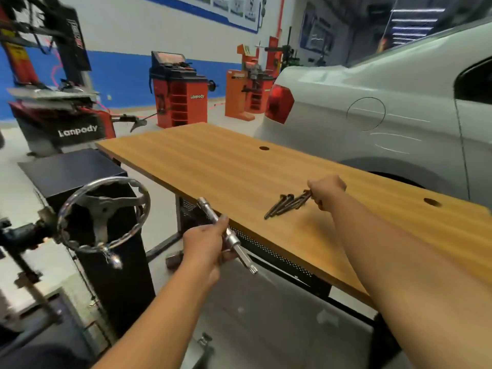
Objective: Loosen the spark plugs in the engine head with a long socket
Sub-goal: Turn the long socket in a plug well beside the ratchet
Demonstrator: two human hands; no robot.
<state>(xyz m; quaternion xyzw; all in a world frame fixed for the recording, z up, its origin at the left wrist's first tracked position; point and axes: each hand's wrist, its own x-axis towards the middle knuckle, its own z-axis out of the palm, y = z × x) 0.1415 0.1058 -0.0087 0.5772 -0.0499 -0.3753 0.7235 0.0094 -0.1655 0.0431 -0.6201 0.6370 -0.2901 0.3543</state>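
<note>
Head view: left hand (206, 242) grips long socket (228, 234); right hand (327, 189) pinches bolts (288, 203); machines read "Lanpody" (77, 130).

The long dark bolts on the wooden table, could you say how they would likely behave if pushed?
The bolts look like rigid metal, so probably stiff and heavy for their size. Their round shanks may roll on the smooth table; the right hand holds some ends.

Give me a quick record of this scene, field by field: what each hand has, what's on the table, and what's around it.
left hand: grips a long socket wrench
right hand: holds one end of a bunch of dark bolts
bolts: far ends on the wooden table
right of table: white car
left of table: chrome handwheel
engine head: not in view
</note>
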